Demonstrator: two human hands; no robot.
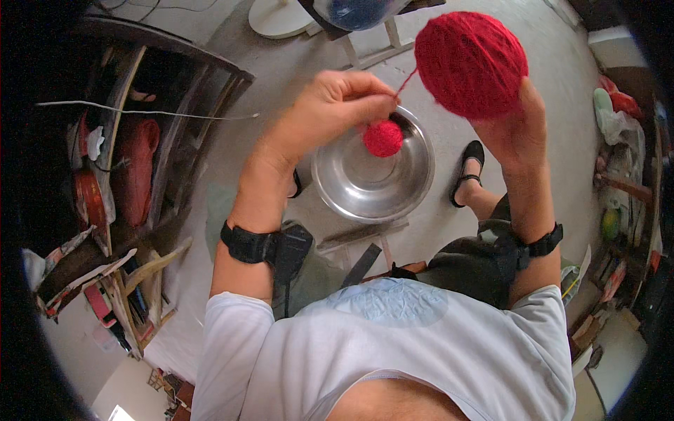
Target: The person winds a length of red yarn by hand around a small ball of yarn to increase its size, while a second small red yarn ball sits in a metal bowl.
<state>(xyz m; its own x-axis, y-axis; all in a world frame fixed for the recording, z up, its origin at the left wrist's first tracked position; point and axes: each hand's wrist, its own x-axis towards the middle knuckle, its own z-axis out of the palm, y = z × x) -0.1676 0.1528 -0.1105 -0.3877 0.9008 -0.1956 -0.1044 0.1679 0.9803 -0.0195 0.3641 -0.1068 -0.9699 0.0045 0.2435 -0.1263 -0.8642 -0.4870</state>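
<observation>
A large ball of red yarn (469, 63) is held up in my right hand (516, 130), whose fingers wrap its underside and are partly hidden behind it. From its left side a short strand of red yarn (406, 82) runs to my left hand (344, 105), where thumb and forefinger pinch it. Below sits a shiny metal basin (337, 189) with a smaller red yarn ball (383, 139) showing over its far part, just under my left fingertips. Whether that small ball touches the basin's bottom, I cannot tell.
Dark wooden shelving (175, 126) with cluttered items stands on the left, a thin white cable (147, 111) crossing before it. More cluttered shelves (625, 189) line the right. A round white base (281, 17) and a stand leg (382, 52) are at the far side. My foot in a black shoe (469, 172) is right of the basin.
</observation>
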